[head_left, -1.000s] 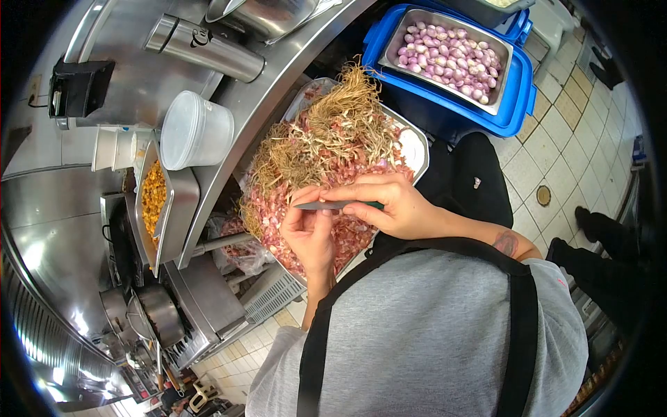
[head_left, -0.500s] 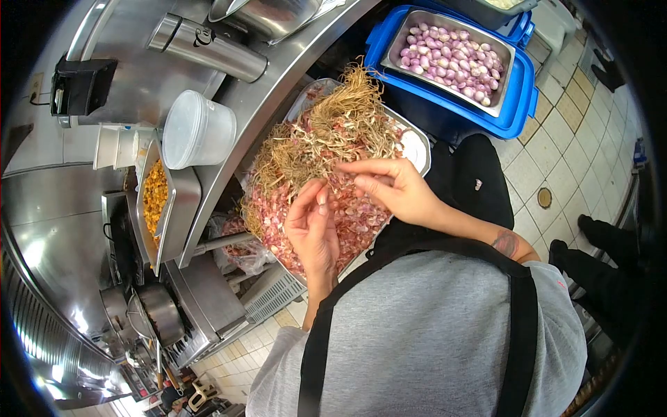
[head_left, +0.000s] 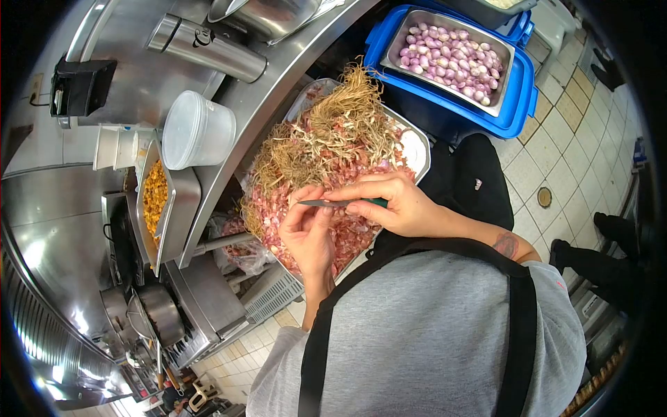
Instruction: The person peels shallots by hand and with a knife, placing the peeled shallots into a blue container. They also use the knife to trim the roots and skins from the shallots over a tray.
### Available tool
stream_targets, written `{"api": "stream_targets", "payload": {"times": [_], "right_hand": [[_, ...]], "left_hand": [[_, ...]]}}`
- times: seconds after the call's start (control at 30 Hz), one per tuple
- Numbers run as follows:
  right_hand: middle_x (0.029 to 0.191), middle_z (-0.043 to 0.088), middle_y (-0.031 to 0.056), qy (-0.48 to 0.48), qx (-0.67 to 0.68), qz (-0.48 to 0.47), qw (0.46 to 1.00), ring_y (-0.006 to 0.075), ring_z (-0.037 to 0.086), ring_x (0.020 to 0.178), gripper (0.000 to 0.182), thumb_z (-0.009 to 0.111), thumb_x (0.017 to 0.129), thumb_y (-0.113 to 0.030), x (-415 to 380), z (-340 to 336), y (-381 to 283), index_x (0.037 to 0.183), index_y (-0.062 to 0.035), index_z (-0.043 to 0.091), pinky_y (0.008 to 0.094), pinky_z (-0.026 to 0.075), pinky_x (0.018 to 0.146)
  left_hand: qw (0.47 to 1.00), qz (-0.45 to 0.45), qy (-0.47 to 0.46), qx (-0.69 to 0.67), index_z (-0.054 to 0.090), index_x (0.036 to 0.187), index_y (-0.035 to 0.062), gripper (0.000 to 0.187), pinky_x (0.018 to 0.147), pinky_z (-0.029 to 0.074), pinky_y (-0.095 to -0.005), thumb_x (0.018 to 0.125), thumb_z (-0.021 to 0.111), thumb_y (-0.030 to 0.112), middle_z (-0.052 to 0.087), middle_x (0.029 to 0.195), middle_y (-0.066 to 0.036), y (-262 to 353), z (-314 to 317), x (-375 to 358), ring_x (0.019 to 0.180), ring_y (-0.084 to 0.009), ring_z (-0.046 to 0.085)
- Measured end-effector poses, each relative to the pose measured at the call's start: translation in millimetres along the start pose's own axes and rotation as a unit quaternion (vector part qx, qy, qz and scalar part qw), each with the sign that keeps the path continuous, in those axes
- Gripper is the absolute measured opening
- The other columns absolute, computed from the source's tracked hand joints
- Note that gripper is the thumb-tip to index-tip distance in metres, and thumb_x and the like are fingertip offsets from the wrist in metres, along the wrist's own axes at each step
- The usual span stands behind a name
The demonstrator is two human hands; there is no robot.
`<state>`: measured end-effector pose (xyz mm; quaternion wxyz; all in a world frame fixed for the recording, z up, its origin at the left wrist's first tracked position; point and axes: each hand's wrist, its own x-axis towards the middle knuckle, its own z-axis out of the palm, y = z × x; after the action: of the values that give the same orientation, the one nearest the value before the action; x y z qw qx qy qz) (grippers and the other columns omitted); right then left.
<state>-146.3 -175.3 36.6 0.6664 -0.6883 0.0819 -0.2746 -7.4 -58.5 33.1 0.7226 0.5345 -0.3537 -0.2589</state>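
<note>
A small paring knife [head_left: 322, 203] with a green handle is in my right hand [head_left: 401, 203], its blade pointing left across to my left hand. The fingers of my left hand [head_left: 309, 233] are pinched together at the blade's tip; whatever they hold is hidden. Both hands are above a metal tray [head_left: 424, 165] heaped with reddish shallot skins [head_left: 354, 240]. Dry, straw-coloured shallot roots and stalks [head_left: 347, 104] lie on the far part of the heap.
Peeled shallots [head_left: 455, 59] fill a steel pan on a blue-lidded bin [head_left: 511, 118]. To the left, a steel counter [head_left: 267, 104] bears a lidded plastic tub [head_left: 198, 131], a steel flask [head_left: 208, 48] and a pan of yellow food [head_left: 154, 198]. Another person's legs [head_left: 597, 257] are at right.
My right hand has come down and turned, so the knife now shows lengthwise between my hands. My left hand has shifted slightly left, its fingers meeting at the blade.
</note>
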Motion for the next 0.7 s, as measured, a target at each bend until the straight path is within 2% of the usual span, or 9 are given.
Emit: {"api": "stream_targets", "payload": {"times": [0.13,0.23,0.33,0.43,0.47,0.53,0.63,0.67,0.7], "right_hand": [[0.099,0.066,0.0147,-0.006,0.098,0.024,0.995,0.0207,0.064,0.089,0.029,0.058,0.082,-0.006,-0.3,0.5,1.9,0.111,-0.0041,0.062,0.0303,0.049,0.079],[0.099,0.066,0.0139,0.014,0.078,-0.055,0.995,0.0170,0.064,0.088,0.028,0.058,0.083,-0.005,1.7,5.6,9.9,0.111,-0.0020,0.061,0.0290,0.049,0.078],[0.101,0.066,0.0143,-0.007,0.040,-0.025,0.999,0.0162,0.064,0.090,0.028,0.057,0.084,-0.005,1.9,1.4,8.8,0.111,-0.0008,0.060,0.0287,0.048,0.080],[0.091,0.067,0.0114,0.026,0.066,-0.066,0.995,0.0124,0.063,0.073,0.027,0.054,0.087,-0.006,1.7,8.1,22.8,0.113,-0.0014,0.059,0.0247,0.049,0.065],[0.086,0.066,0.0094,0.005,0.155,-0.002,0.988,0.0102,0.059,0.067,0.027,0.054,0.088,-0.006,0.5,6.6,24.1,0.114,-0.0020,0.059,0.0230,0.046,0.060],[0.078,0.063,0.0053,-0.038,0.325,0.125,0.937,0.0058,0.052,0.054,0.026,0.052,0.090,-0.007,-0.8,2.3,22.8,0.115,-0.0034,0.059,0.0194,0.041,0.048],[0.071,0.056,0.0005,0.020,0.370,0.167,0.914,0.0016,0.038,0.047,0.026,0.051,0.091,-0.008,1.5,-0.1,21.7,0.116,-0.0051,0.059,0.0163,0.030,0.041],[0.075,0.060,0.0019,0.034,0.351,0.178,0.919,0.0020,0.046,0.053,0.026,0.052,0.091,-0.008,2.9,-3.2,26.7,0.115,-0.0047,0.059,0.0170,0.035,0.044],[0.077,0.060,0.0022,0.061,0.305,0.160,0.937,0.0021,0.048,0.056,0.026,0.052,0.091,-0.008,3.0,-3.3,26.8,0.115,-0.0047,0.059,0.0172,0.037,0.045]], "left_hand": [[1.000,-0.007,0.003,-0.020,0.060,0.105,-0.0049,0.029,0.085,0.047,-0.0269,0.076,0.067,-0.003,0.056,0.113,-0.013,1.3,1.9,-0.3,0.099,-0.0177,0.057],[1.000,-0.009,0.006,-0.013,0.060,0.104,-0.0047,0.029,0.085,0.047,-0.0266,0.076,0.067,-0.003,0.057,0.113,-0.013,0.8,1.7,-0.3,0.098,-0.0174,0.056],[1.000,-0.004,-0.010,-0.005,0.060,0.104,-0.0037,0.028,0.084,0.047,-0.0267,0.077,0.067,-0.003,0.057,0.112,-0.013,-1.1,-1.4,-0.2,0.097,-0.0174,0.057],[1.000,0.013,-0.024,-0.007,0.061,0.103,-0.0028,0.026,0.083,0.048,-0.0275,0.077,0.066,-0.003,0.058,0.111,-0.014,-4.4,-3.2,0.3,0.096,-0.0183,0.058],[0.999,0.019,-0.027,-0.002,0.061,0.102,-0.0025,0.025,0.083,0.048,-0.0283,0.077,0.065,-0.004,0.058,0.110,-0.014,-4.6,-3.4,1.3,0.095,-0.0189,0.058],[1.000,0.009,-0.027,-0.012,0.060,0.102,-0.0022,0.025,0.084,0.049,-0.0300,0.078,0.065,-0.004,0.059,0.109,-0.015,-3.6,-2.7,1.1,0.095,-0.0204,0.059],[0.997,-0.038,-0.022,-0.065,0.059,0.105,-0.0017,0.026,0.086,0.050,-0.0326,0.079,0.063,-0.004,0.059,0.108,-0.015,3.0,4.5,0.0,0.095,-0.0223,0.060],[0.994,-0.055,-0.024,-0.087,0.058,0.106,-0.0013,0.027,0.087,0.051,-0.0333,0.079,0.063,-0.004,0.059,0.109,-0.015,5.4,6.1,0.3,0.096,-0.0227,0.060],[0.991,-0.071,-0.026,-0.110,0.058,0.107,-0.0010,0.028,0.087,0.051,-0.0340,0.080,0.062,-0.003,0.059,0.109,-0.015,6.6,6.7,0.6,0.096,-0.0230,0.060]]}}
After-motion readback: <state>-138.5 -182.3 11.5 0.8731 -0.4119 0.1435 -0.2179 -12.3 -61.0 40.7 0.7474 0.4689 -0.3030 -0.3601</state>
